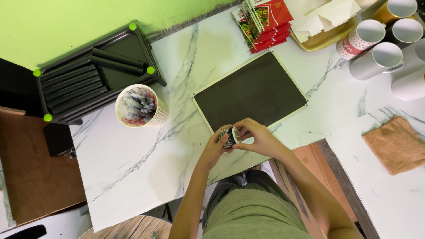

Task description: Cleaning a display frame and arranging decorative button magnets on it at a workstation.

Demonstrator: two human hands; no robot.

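Both my hands hold a small round patterned object with a white rim (230, 135), like a roll of tape or a small printed cup, just above the near edge of a white marble table (146, 150). My left hand (215, 147) cups it from the left and below. My right hand (257, 137) grips its right side with fingers curled over the rim. Directly behind the hands lies a dark rectangular mat with a pale border (250, 93).
A paper cup full of pens (138, 106) stands left of the mat. A black tray with green corner knobs (95, 73) sits at the far left. Red packets (264, 22), a tray of folded white paper (327, 20) and several mugs (383, 44) line the back right. A brown cloth (396, 144) lies right.
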